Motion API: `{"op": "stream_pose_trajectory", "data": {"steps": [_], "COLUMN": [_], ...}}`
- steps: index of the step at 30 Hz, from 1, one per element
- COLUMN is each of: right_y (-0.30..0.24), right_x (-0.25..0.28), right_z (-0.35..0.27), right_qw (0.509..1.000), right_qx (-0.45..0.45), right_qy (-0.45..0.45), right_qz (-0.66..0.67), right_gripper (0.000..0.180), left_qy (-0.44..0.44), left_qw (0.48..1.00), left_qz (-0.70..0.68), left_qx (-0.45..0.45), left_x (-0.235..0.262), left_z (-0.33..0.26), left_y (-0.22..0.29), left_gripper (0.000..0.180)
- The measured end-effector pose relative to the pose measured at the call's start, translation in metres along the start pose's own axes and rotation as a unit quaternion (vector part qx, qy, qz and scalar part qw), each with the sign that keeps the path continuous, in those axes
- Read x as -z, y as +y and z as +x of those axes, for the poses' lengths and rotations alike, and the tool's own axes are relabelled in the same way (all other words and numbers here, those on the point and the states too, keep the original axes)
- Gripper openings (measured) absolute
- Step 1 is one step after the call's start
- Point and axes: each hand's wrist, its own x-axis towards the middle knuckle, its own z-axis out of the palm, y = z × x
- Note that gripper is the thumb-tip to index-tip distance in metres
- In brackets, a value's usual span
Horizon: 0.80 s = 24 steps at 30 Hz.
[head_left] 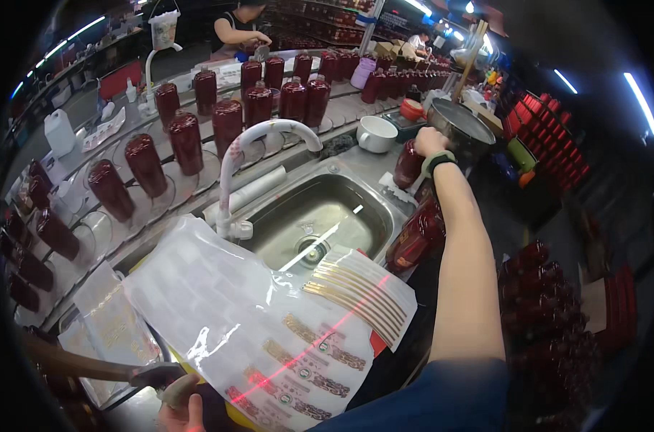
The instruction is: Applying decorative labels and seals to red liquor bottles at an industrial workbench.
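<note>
We're likely placing the red bottle point(408, 167) beneath our right hand point(431, 142), top gripped; can't tell left hand's point(181, 413) grip. Next needs steadiness.

A curved white faucet point(273, 127) arches over a steel sink point(327, 193). A white mug point(377, 138) sits beyond; a white jug point(60, 134) stands left.

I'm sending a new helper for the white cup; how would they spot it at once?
Find the steel sink with the curved faucet. Past its far edge, left of the right hand, sits a wide-mouthed cup with a handle. Its plain white body stands out from the dark red bottles nearby.
</note>
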Motion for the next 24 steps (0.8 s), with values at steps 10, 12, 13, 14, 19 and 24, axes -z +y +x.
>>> {"op": "stream_pose_trajectory", "data": {"steps": [10,12,13,14,19,24], "right_y": [-0.073,-0.083,-0.091,-0.099,-0.147,-0.187], "right_x": [0.155,0.19,0.206,0.223,0.245,0.225], "right_z": [-0.111,-0.159,-0.189,-0.221,-0.371,-0.457], "right_qw": [0.92,0.882,0.881,0.875,0.727,0.607], "right_qx": [0.392,0.453,0.438,0.422,0.472,0.533], "right_qy": [0.013,0.007,-0.044,-0.091,-0.329,-0.4], "right_qz": [0.018,0.127,0.173,0.217,0.375,0.433], "right_gripper": [0.042,0.043,0.041,0.039,0.038,0.035], "left_qy": [-0.014,-0.045,-0.039,-0.03,0.082,0.107], "left_qw": [0.979,0.952,0.942,0.932,0.874,0.855], "left_qz": [0.085,0.143,0.155,0.164,0.241,0.164], "left_qx": [-0.186,-0.268,-0.294,-0.321,-0.413,-0.481], "left_x": [-0.014,-0.017,-0.016,-0.018,-0.006,0.008], "left_z": [-0.015,-0.016,-0.02,-0.025,-0.056,-0.084], "left_y": [0.029,0.034,0.038,0.04,0.036,0.018], "left_gripper": [0.065,0.082,0.085,0.088,0.093,0.069]}}
